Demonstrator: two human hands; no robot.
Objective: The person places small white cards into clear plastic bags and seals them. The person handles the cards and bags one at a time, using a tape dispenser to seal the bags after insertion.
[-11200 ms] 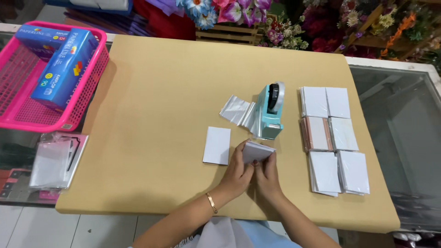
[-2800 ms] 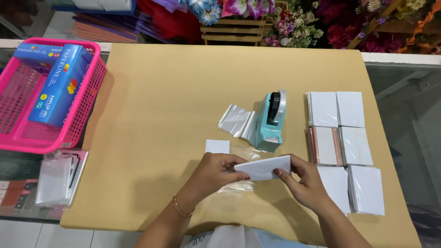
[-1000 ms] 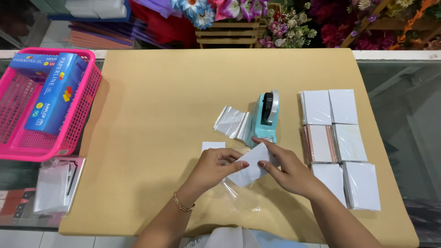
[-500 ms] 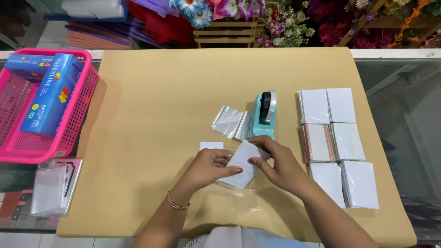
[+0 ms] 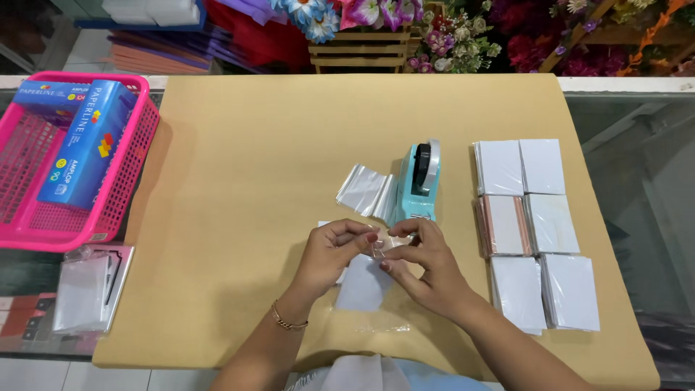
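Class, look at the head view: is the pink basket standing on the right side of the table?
No. The pink basket stands at the table's left edge, holding blue boxes.

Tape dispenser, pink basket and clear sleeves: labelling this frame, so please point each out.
tape dispenser [image 5: 418,182], head view, on its teal body.
pink basket [image 5: 123,190], head view, on its right wall.
clear sleeves [image 5: 364,190], head view, on the top sleeve.

A pink basket [image 5: 123,181] holding blue paper reams [image 5: 83,156] sits at the desk's [image 5: 253,145] left edge; artificial flowers [image 5: 449,36] and a wooden crate [image 5: 362,47] stand beyond.
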